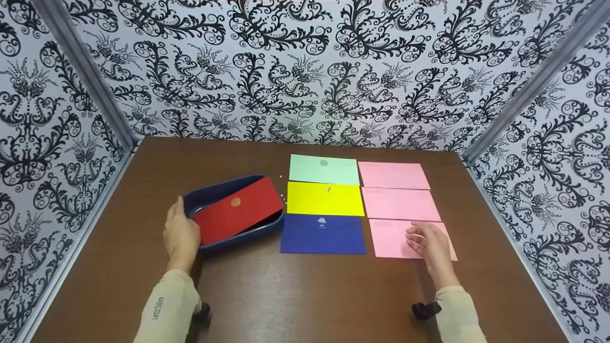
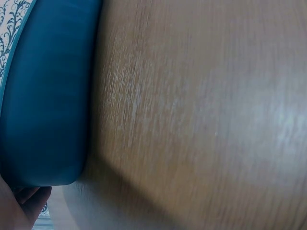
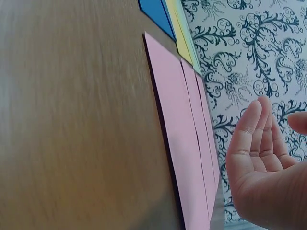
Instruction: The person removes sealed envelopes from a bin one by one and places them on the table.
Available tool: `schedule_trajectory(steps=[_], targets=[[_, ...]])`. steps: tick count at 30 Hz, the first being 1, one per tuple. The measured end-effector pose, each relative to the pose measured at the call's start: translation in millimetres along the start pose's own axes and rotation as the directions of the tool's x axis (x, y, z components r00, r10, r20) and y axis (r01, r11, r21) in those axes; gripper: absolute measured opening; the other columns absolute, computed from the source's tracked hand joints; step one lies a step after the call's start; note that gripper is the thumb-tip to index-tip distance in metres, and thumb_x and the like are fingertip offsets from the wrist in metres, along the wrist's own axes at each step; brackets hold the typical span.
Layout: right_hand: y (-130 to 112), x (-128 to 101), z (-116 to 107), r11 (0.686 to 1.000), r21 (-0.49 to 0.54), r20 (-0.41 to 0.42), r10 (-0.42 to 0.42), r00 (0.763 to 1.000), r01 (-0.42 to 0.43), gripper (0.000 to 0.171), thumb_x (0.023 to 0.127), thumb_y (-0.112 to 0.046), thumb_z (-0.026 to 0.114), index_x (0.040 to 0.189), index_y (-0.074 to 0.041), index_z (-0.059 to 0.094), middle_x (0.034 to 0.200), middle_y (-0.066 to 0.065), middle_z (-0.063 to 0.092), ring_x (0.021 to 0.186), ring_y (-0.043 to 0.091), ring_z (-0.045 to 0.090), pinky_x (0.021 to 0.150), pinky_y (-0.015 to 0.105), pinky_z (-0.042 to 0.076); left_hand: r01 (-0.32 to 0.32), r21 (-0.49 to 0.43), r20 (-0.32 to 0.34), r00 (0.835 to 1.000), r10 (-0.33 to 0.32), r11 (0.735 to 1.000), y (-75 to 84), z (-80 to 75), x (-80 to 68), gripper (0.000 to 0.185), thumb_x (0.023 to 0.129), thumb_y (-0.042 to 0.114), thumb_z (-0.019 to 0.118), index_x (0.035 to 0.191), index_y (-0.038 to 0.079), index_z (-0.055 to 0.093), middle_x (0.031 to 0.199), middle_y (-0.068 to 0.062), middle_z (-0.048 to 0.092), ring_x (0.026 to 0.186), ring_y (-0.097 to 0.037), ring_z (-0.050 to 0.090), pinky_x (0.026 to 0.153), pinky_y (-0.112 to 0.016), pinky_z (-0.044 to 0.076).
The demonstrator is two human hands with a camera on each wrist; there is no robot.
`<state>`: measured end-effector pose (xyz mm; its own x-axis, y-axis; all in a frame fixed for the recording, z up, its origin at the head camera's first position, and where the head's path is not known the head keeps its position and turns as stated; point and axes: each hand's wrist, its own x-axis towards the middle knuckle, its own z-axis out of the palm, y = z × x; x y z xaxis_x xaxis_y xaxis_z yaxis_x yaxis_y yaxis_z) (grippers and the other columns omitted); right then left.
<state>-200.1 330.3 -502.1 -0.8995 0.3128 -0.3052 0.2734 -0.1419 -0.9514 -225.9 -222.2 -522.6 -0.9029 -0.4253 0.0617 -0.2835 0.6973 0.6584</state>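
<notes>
My left hand grips the left end of a dark blue tray; its fingers show at the tray's end in the left wrist view. Inside the tray, a red envelope with a gold round emblem lies slanted. Over the nearest pink envelope, my right hand hovers with loosely bent fingers and holds nothing. Beyond it lie two more pink envelopes, the middle one and the far one. Left of these, a light green envelope, a yellow envelope and a dark blue envelope form a column.
All of this lies on a brown wooden table. Small white bits lie between the tray and the envelopes. Walls with a black scroll pattern enclose the back and both sides, with grey posts at the back corners.
</notes>
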Motion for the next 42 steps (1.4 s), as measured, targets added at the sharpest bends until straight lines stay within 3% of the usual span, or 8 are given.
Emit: schedule_trajectory(steps=[6,19,32,36,42], targets=[[1,3,16,1.0,0.014,0.036,-0.001,0.999,0.001,0.019,0.1,-0.025,0.059,0.108,-0.009,0.062,0.081,-0.004,0.07,0.075,0.009,0.07,0.075,0.024,0.061,0.013,-0.004,0.005,1.0,-0.013,1.0,0.0,-0.3,0.4,0.067,0.092,0.002,0.037,0.158,0.008,0.027,0.157,-0.02,0.036,0.118,-0.056,0.054,0.099,-0.062,0.046],[2,4,52,1.0,-0.03,0.09,0.003,0.996,0.0,0.027,0.1,-0.022,0.057,0.115,-0.001,0.061,0.081,-0.001,0.07,0.073,0.012,0.07,0.073,0.025,0.06,0.02,-0.022,0.013,1.0,-0.02,1.0,0.5,-1.1,-0.5,0.067,0.092,0.001,0.038,0.158,0.008,0.027,0.158,-0.02,0.035,0.125,-0.054,0.05,0.103,-0.063,0.043],[0,0,108,0.997,-0.044,0.177,-0.048,0.983,0.057,0.024,0.097,-0.017,0.063,0.111,0.003,0.059,0.079,0.003,0.07,0.069,0.013,0.068,0.067,0.024,0.06,0.02,-0.024,0.005,1.0,-0.02,0.999,0.3,-1.6,-1.0,0.068,0.092,0.0,0.036,0.159,0.009,0.024,0.158,-0.02,0.035,0.13,-0.051,0.048,0.104,-0.062,0.042],[0,-1,125,0.996,-0.065,0.203,-0.051,0.978,0.065,0.021,0.096,-0.018,0.065,0.106,0.0,0.061,0.079,0.002,0.07,0.07,0.013,0.068,0.068,0.025,0.06,0.022,-0.025,0.012,1.0,-0.021,0.999,0.1,-1.4,-0.7,0.068,0.092,0.0,0.037,0.159,0.009,0.024,0.158,-0.021,0.035,0.132,-0.051,0.045,0.107,-0.063,0.04],[-2,-4,147,0.992,-0.109,0.256,-0.04,0.966,0.07,0.027,0.095,-0.02,0.066,0.112,0.001,0.063,0.086,0.005,0.069,0.076,0.015,0.068,0.073,0.027,0.061,0.036,-0.027,0.034,0.999,-0.035,0.999,2.1,-1.5,0.8,0.068,0.093,0.0,0.037,0.159,0.009,0.024,0.159,-0.021,0.033,0.134,-0.051,0.044,0.109,-0.063,0.038]])
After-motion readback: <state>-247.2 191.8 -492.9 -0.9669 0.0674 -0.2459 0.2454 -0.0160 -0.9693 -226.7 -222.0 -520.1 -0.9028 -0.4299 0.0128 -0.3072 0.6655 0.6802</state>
